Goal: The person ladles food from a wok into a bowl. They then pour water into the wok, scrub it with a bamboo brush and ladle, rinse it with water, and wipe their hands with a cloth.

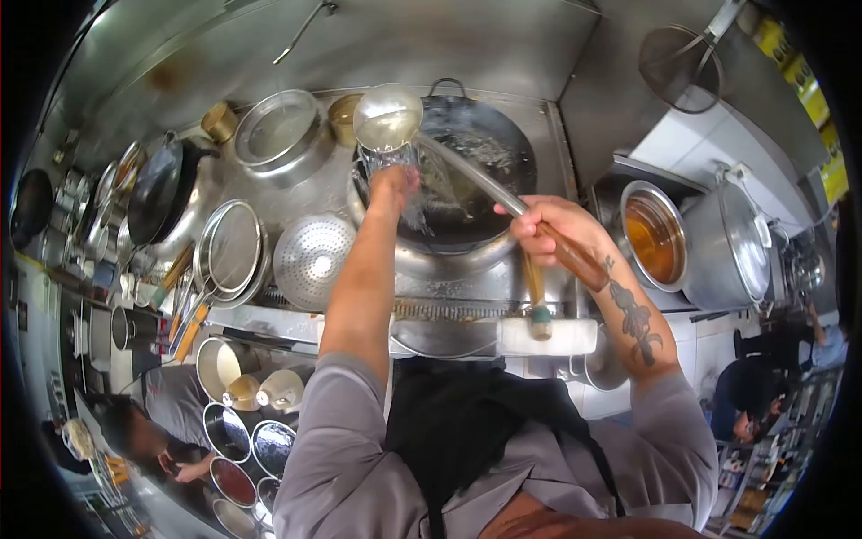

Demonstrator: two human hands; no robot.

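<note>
My right hand (552, 226) is wrapped round the wooden handle of a long metal ladle (388, 117). The ladle's bowl, with clear liquid in it, is over the left rim of a large dark wok (476, 153). Water streams down from the bowl beside my left hand (393, 184), which is just below it at the wok's left side. The fingers of that hand are blurred by water and motion, and what they hold, if anything, cannot be made out. Liquid and light foam show inside the wok.
A perforated strainer (314, 260), mesh sieves (235, 247) and a metal pot (283, 135) are on the left. Right of the wok stand a pot of orange-brown liquid (654, 235) and a tall pot (732, 247). Other people are at lower left (180, 404) and lower right (750, 391).
</note>
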